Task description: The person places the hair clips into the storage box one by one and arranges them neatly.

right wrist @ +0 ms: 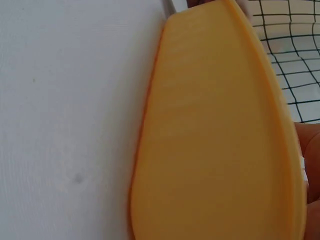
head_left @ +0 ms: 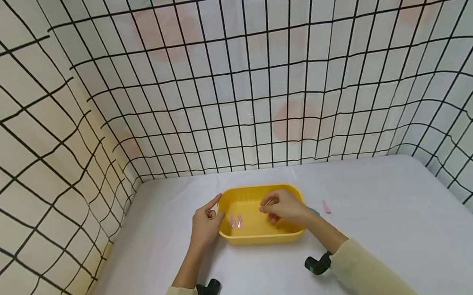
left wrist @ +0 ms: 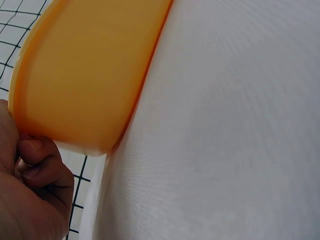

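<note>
A yellow plastic tray (head_left: 262,240) sits on the white table in the head view. Two pink snap hair clips (head_left: 236,221) lie side by side on its floor, toward the left. My left hand (head_left: 204,224) grips the tray's left end, thumb over the rim; curled fingers (left wrist: 42,157) show against the outer wall in the left wrist view. Over the right half of the tray is my right hand (head_left: 284,207), its fingers bent and thumb near the index finger. Whether anything is between those fingertips cannot be seen. The tray wall hides most of that hand in the right wrist view.
Right of the tray, another pink hair clip (head_left: 326,207) lies on the white tabletop (head_left: 381,228). A blue piece (head_left: 313,211) beside it is partly hidden by my right wrist. Black wire grid panels (head_left: 232,100) with pale cloth behind stand at the back and both sides.
</note>
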`<state>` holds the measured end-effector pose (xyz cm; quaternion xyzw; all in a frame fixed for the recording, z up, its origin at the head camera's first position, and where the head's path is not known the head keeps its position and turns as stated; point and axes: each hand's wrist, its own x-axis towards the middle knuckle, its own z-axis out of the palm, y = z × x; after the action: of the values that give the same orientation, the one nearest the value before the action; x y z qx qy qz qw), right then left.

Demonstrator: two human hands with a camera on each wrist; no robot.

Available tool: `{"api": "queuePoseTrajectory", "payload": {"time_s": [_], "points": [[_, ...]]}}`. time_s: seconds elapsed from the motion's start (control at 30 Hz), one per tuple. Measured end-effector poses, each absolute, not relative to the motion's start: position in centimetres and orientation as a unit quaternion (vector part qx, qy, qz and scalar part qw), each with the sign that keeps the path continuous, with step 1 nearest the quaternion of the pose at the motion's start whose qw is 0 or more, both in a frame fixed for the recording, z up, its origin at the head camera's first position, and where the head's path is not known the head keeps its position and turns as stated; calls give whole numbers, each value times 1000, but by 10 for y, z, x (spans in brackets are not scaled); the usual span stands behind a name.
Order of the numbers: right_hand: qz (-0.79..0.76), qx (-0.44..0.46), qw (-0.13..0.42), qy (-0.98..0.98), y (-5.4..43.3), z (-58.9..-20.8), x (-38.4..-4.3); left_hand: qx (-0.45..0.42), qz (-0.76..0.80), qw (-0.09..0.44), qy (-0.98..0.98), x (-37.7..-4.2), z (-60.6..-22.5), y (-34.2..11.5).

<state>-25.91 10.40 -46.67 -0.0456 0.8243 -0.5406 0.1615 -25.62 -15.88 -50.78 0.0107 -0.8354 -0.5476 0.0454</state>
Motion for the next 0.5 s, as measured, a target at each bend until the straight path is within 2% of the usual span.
{"api": "queuePoseTrajectory", "payload": {"time_s": [0.5], "points": [[-545,-67,110,828,157,-450,-251,15,-544,48,-838,-256,-506,-157]]}}
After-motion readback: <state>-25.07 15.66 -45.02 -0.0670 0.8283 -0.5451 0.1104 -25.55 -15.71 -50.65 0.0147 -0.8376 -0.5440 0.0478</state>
